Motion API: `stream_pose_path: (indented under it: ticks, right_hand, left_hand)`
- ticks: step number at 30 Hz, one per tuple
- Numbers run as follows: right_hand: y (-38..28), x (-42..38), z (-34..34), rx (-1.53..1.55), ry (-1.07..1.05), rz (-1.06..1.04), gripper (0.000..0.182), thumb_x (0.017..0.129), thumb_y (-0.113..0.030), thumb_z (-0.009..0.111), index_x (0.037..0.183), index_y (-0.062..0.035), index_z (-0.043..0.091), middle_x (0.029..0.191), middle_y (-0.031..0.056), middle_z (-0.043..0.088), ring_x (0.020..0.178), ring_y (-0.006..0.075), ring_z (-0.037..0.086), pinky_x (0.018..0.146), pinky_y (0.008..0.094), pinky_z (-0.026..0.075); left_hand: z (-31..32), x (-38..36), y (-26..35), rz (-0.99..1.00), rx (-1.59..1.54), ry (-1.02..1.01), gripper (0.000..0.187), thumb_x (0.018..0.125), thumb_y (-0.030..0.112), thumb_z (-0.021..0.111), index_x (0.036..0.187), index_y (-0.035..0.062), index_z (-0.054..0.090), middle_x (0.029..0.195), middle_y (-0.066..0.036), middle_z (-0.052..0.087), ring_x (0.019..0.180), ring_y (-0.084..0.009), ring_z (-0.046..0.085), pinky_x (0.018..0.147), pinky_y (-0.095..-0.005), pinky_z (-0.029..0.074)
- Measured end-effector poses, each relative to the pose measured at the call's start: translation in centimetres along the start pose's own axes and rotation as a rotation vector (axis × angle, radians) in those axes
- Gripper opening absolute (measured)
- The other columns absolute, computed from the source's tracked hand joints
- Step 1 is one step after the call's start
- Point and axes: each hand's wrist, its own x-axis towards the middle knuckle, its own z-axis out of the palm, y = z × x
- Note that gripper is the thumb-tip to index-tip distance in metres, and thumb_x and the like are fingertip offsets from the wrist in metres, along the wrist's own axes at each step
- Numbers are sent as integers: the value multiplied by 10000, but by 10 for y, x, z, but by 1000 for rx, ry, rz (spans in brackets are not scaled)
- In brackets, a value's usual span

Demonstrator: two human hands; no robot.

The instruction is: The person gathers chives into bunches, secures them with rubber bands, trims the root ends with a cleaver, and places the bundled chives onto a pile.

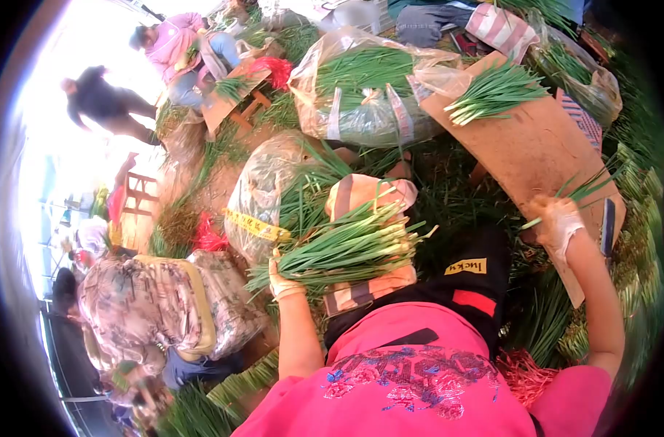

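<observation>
My left hand [282, 282] is closed around the leafy end of a large bunch of garlic chives [346, 251]. The bunch rests on a striped cloth [372, 195] across my lap, pale stem ends pointing right. Out to the right, my right hand [554, 221] grips a few loose chive stalks [585, 189] over the edge of a brown board [536, 156]. Part of a glove or wrap covers that hand. A smaller bunch of chives [496, 93] lies on the board's far end. Near my right wrist is a dark flat strip, perhaps a blade [607, 227].
Ahead stands a big clear plastic bag [376, 131] full of chives; another plastic bag [255, 197] sits closer, left of my lap. A person in a patterned jacket [146, 306] bends at my left. Others work farther back. Loose chives [543, 313] cover the ground at right.
</observation>
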Motion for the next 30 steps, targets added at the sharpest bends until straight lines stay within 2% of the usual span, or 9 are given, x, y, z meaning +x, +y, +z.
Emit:
stream_pose_path:
  ticks: [7,13,16,20,23,24,27,28,30]
  right_hand:
    - [-117,85,-4,656,419,-250,440,765,-106,649,1198,-159,588,1285,111,538,1184,306,499,952,388,437]
    - [-215,166,9,160,266,-691,402,717,-206,634,1118,-217,616,1141,54,610,1097,252,573,970,345,429]
    - [-183,175,30,271,205,-538,146,812,-196,561,868,-148,687,907,72,670,956,251,635,799,345,502]
    - [-115,169,62,1751,347,54,162,851,-180,578,921,-51,647,852,47,641,771,166,581,742,311,472]
    - [-126,138,60,1549,-43,265,224,854,-214,631,997,-43,609,891,13,613,737,101,540,669,261,459]
    - [-147,146,106,1651,181,69,252,856,-243,630,1038,-71,601,894,-5,596,659,66,486,544,229,404]
    - [-193,130,93,1953,-508,229,417,812,-313,694,1153,-102,581,1001,2,604,750,114,512,654,244,416]
    - [-202,133,132,1679,-102,-204,392,821,-327,681,1129,-102,588,963,8,612,711,117,517,607,250,414]
    - [-202,122,114,1785,-484,172,303,847,-345,635,1020,-98,603,842,34,644,614,139,550,499,288,425]
  left_hand:
    - [35,-20,13,-27,-33,-112,463,891,407,482,1255,126,530,1308,-150,507,1176,-381,473,965,-599,392]
    - [61,-38,25,-56,43,-223,724,823,458,572,1390,53,372,1374,-208,429,1215,-423,438,1005,-603,367]
    - [64,-46,24,-75,15,-144,592,824,424,603,1292,81,485,1314,-167,489,1147,-393,487,958,-577,410]
    - [36,-39,17,15,29,-49,406,842,426,585,1167,182,600,1270,-134,528,1110,-362,516,921,-566,434]
    - [42,-49,8,9,42,-33,421,841,442,586,1152,159,597,1236,-142,550,1101,-368,521,907,-566,442]
    - [49,-51,6,-6,44,-10,434,840,448,585,1155,150,593,1228,-146,555,1097,-373,523,905,-566,444]
    - [68,-56,5,2,55,53,469,845,452,576,1184,129,575,1239,-147,551,1103,-377,519,923,-567,434]
    - [63,-51,7,14,57,18,466,845,450,578,1183,129,578,1244,-143,549,1109,-373,517,930,-568,430]
    - [36,-39,13,35,-3,-9,445,853,426,584,1177,120,587,1267,-125,543,1129,-363,510,951,-573,413]
